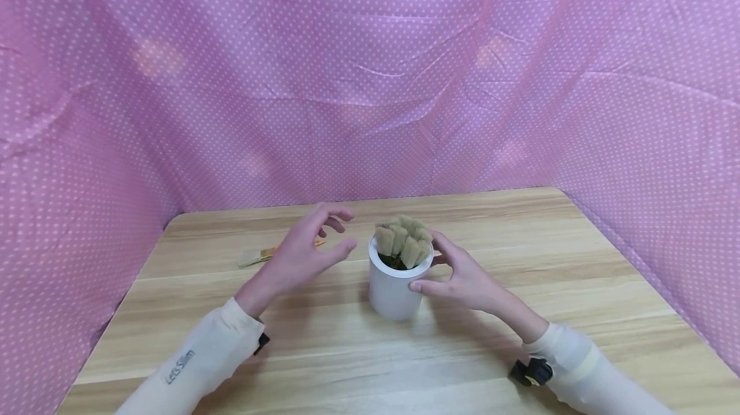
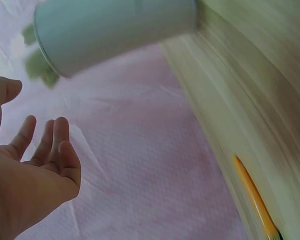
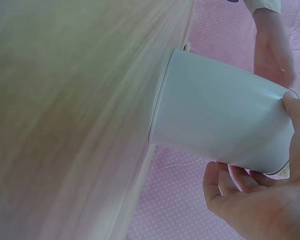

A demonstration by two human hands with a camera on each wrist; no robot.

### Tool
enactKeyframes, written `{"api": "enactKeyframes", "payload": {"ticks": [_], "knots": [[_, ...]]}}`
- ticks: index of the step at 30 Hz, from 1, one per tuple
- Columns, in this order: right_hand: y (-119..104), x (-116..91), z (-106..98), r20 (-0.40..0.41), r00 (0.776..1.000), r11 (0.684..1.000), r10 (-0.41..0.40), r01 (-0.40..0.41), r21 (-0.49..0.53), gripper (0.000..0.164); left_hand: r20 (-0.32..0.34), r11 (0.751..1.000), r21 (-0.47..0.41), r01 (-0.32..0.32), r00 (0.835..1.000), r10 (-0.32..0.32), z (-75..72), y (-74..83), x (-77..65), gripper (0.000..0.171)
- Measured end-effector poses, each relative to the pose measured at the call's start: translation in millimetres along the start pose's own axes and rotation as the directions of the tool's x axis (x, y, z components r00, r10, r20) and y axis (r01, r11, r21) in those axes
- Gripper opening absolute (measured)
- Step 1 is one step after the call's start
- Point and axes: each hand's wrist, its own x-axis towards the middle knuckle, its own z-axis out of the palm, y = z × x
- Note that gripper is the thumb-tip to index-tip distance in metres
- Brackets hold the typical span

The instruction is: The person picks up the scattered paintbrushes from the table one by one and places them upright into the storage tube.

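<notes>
A white cylindrical pot (image 1: 396, 296) stands upright near the middle of the wooden table, holding a potted plant (image 1: 405, 239) with pale green, fuzzy, blocky tops over dark filling. My right hand (image 1: 459, 280) holds the pot near its rim, thumb on the near side and fingers round the far right side. In the right wrist view the thumb and fingers lie on opposite sides of the pot (image 3: 220, 112). To the left of the pot, my left hand (image 1: 300, 245) hovers with fingers loosely bent, apart from it and holding nothing.
Beyond the left hand lies a flat paintbrush (image 1: 250, 258) with pale bristles; its orange handle (image 2: 254, 190) is partly hidden by that hand in the head view. Pink dotted cloth (image 1: 370, 81) hangs round the back and sides of the table (image 1: 520, 222).
</notes>
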Motion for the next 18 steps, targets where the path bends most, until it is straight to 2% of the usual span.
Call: {"api": "enactKeyframes", "payload": {"ticks": [5, 10, 14, 18], "knots": [[-12, -2, -1, 0.001, 1.000, 1.000, -0.026, 0.026, 0.000, 0.083, 0.039, 0.988, 0.119, 0.102, 0.993, -0.107, -22.9, -26.7, -11.2, 0.045], [-12, -3, -1, 0.002, 1.000, 1.000, -0.023, 0.023, 0.008, 0.084, 0.074, 0.946, 0.253, 0.203, 0.971, -0.229, -48.1, -64.7, -22.3, 0.045], [9, -2, 0, 0.001, 1.000, 1.000, -0.015, 0.015, 0.008, 0.087, 0.099, 0.919, 0.299, 0.257, 0.949, -0.298, -66.3, -96.0, -31.3, 0.048], [26, -1, -1, 0.004, 0.999, 0.999, -0.052, 0.052, 0.016, 0.088, 0.135, 0.895, 0.309, 0.320, 0.917, -0.375, -81.0, -112.6, -43.9, 0.051]]}}
